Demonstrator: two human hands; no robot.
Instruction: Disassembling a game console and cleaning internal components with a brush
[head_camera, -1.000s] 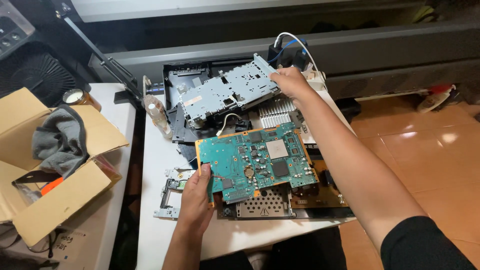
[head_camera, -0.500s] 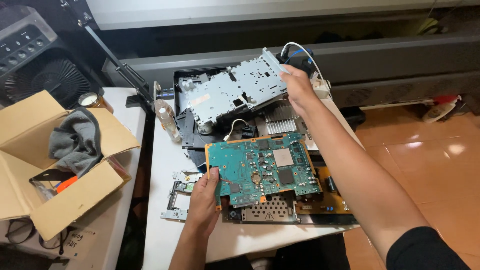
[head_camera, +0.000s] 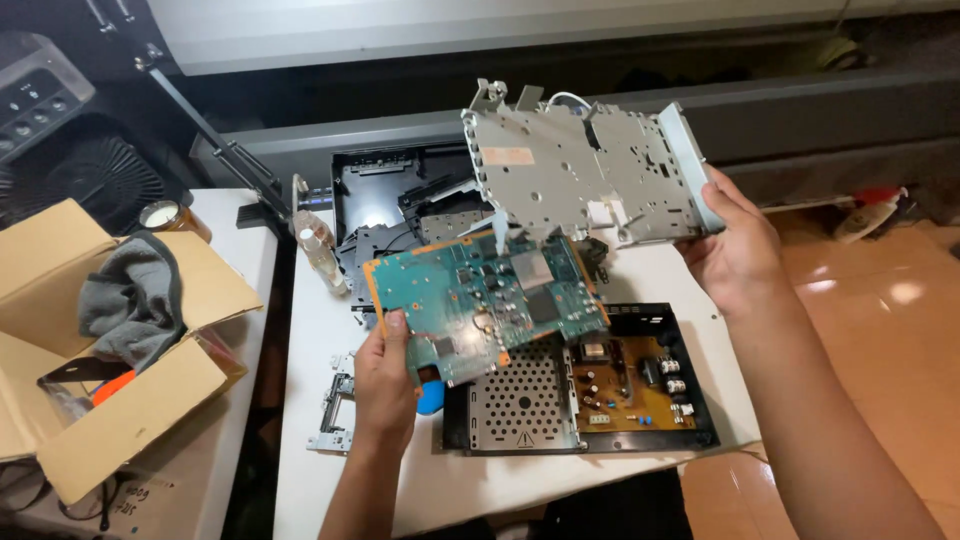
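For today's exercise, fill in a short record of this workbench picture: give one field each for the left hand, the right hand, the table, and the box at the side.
left hand: left hand lifts a green circuit board by its lower left corner
right hand: right hand holds up a grey metal drive chassis by its right end
table: white table carries a black tray with a brown power board and a perforated metal shield
box: open cardboard box holds a grey cloth

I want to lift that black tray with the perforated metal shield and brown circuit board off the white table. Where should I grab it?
Probably by the raised black rim of the black tray on its right side, coming in from the right. That edge is bare and clear, while the green circuit board in the left hand overhangs its left part.
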